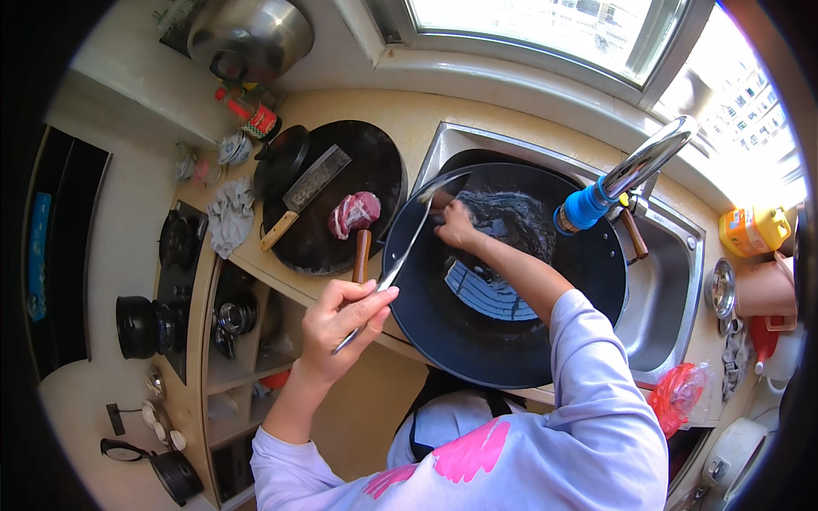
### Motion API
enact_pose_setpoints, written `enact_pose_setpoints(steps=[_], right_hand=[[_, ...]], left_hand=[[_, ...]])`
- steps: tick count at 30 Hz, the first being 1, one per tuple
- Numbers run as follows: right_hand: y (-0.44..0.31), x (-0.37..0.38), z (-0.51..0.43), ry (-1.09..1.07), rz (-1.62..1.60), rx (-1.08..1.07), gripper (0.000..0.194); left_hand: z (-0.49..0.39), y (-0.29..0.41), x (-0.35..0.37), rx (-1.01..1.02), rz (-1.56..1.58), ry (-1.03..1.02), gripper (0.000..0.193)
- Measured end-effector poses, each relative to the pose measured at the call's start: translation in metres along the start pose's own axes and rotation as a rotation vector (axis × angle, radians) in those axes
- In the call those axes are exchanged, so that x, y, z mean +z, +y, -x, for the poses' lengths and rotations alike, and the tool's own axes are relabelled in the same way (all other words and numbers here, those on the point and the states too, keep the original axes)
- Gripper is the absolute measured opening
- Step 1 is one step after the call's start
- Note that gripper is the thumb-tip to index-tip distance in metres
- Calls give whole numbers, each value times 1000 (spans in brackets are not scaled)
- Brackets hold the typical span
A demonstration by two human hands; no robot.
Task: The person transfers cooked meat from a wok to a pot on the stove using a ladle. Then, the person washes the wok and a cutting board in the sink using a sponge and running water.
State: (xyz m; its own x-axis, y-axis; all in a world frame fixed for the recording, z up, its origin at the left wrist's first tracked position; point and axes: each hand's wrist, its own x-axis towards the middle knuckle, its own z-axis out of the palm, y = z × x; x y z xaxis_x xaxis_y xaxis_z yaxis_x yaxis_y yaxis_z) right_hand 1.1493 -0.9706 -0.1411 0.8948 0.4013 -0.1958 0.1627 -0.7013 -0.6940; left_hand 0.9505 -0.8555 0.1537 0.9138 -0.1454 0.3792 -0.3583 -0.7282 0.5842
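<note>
A large black wok with water in it rests over the metal sink, its wooden handle at the left side. My left hand grips the long metal handle of a spatula or similar utensil, whose wide end lies over the far left of the wok. My right hand is down inside the wok by that wide end; its fingertips are partly hidden, and whether it holds anything cannot be told. Above the right part of the wok hangs a chrome faucet with a blue fitting.
Left of the wok, a round dark board bears a cleaver, raw meat and a black lid. A grey cloth and a red-capped bottle are beyond it. Right are a yellow jug and a red plastic bag.
</note>
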Motion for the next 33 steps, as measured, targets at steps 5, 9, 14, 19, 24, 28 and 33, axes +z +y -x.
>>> enact_pose_setpoints(steps=[5,9,14,19,24,28,33], right_hand=[[-40,-20,94,-574,-64,-426,88],[-51,-81,156,-1023,305,-643,82],[-23,-1,133,-786,133,-393,92],[-37,29,50,-309,-86,-29,90],[-68,2,100,-599,-307,-390,88],[-66,-97,187,-1293,-84,-317,71],[11,-141,226,-1259,221,-88,60]], left_hand=[[-2,-11,-6,39,1,33,22],[-4,-9,-7,41,40,28,22],[-3,-9,-2,47,82,22,23],[-2,-6,1,35,78,16,23],[5,-8,5,3,81,29,18],[4,-9,7,48,76,25,21],[7,-13,-2,34,108,41,21]])
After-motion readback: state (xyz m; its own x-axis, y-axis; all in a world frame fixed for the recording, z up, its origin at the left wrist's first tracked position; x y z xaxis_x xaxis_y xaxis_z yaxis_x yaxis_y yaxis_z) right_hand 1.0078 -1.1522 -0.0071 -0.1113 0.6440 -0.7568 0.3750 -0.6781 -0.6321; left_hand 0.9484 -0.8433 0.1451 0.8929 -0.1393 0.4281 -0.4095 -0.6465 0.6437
